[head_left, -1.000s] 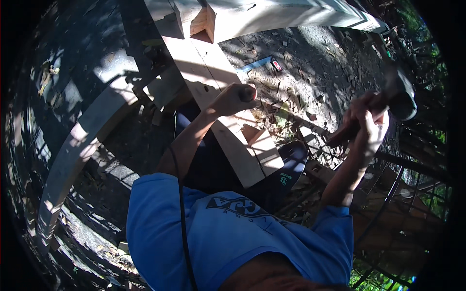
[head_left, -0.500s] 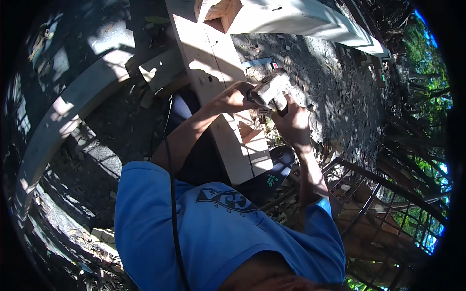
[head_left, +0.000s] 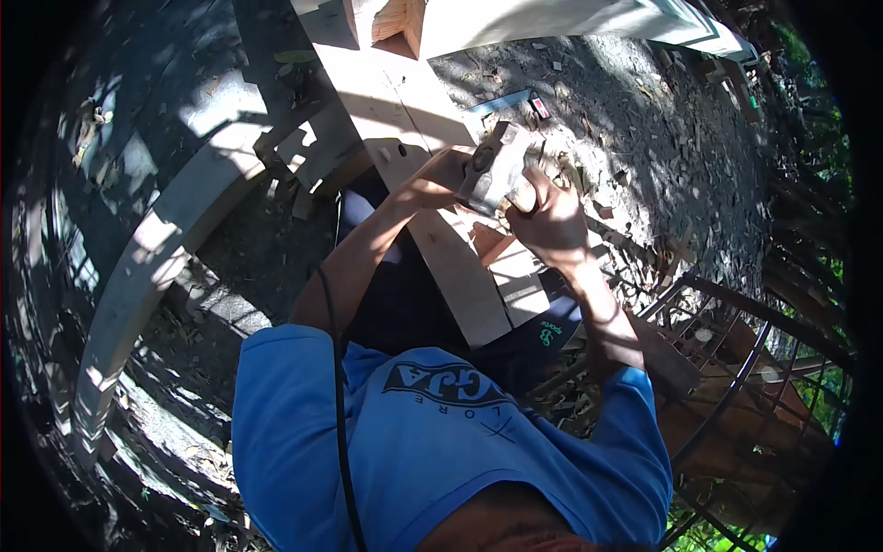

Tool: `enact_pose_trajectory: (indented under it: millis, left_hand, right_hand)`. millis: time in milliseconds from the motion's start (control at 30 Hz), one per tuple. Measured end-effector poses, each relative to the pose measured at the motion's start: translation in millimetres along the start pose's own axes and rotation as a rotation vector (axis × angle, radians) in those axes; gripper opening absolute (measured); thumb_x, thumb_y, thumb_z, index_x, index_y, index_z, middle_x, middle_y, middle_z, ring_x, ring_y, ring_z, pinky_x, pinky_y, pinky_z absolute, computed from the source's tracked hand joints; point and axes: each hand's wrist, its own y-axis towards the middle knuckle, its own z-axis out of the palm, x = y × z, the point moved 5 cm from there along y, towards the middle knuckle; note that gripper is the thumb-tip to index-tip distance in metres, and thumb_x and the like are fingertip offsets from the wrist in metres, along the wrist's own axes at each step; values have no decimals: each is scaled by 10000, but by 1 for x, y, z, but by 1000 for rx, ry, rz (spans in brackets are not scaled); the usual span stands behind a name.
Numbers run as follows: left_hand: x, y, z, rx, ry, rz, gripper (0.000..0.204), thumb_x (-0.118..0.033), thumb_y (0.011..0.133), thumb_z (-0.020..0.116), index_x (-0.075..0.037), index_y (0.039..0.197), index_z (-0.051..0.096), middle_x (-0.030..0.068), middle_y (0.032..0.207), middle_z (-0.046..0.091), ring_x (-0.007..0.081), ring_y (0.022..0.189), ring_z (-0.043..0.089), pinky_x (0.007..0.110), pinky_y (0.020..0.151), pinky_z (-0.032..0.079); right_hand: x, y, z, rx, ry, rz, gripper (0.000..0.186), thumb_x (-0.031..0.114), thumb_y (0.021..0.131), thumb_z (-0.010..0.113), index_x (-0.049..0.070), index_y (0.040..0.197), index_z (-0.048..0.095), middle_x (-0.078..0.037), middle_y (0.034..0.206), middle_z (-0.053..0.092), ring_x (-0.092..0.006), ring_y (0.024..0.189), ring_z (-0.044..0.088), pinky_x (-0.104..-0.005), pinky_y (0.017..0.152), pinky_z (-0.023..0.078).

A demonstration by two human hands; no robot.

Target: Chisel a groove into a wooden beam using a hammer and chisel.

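My right hand is closed around the short handle of a heavy hammer with a worn, blocky metal head. Close against that head is my left hand, curled, with its fingertips and whatever they grip hidden behind it. Both hands are above a pale wooden beam that slants across my lap. A triangular-looking notch is cut in the beam just below the hammer, partly covered by it. Farther up the beam there is a small dark hole.
A thick curved timber meets the beam's far end. Another curved timber arcs along the left. On the ground lie a thin pale-blue strip, a small red-and-white item and wood chips. A rusty metal frame stands at right.
The hammer head has turned, so its broad side now shows. Both hands stay close together over the beam. The whole view has shifted slightly.
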Motion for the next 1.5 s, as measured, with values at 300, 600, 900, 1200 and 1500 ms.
enact_pose_trajectory:
  millis: [300,600,900,1200,1500]
  left_hand:
    - [-84,28,30,80,444,-7,867,-520,740,851,15,1348,541,201,1442,483,367,1294,535,469,1108,407]
    - [31,56,17,-7,941,-608,324,-274,843,803,-55,1051,686,26,830,695,105,790,645,317,726,534]
    - [-13,39,33,353,1125,-500,438,-433,783,833,-94,1011,674,124,958,655,258,953,627,393,866,485]
    - [-2,41,17,438,1016,-435,285,-263,848,795,-72,846,583,9,714,549,145,697,505,340,684,456]
    - [-13,37,24,488,901,-111,397,-274,847,793,-21,1109,635,65,910,659,99,803,540,304,726,481]
  right_hand:
    - [-96,-134,83,33,1196,787,180,44,813,696,51,752,528,-20,556,520,-127,404,489,-273,394,394]
    - [-124,-186,126,-45,1216,740,164,-6,803,664,48,763,514,-34,557,537,-129,402,501,-284,395,381]
    - [-126,-173,114,143,867,444,169,92,801,716,4,916,629,-124,778,606,-214,724,602,-346,666,483]
    - [-69,-86,-129,-528,1261,150,149,18,878,612,80,862,477,-24,667,478,-132,467,473,-293,446,423]
    - [-33,-21,16,201,225,247,114,81,873,620,57,974,575,-42,694,550,-126,607,542,-282,571,453]
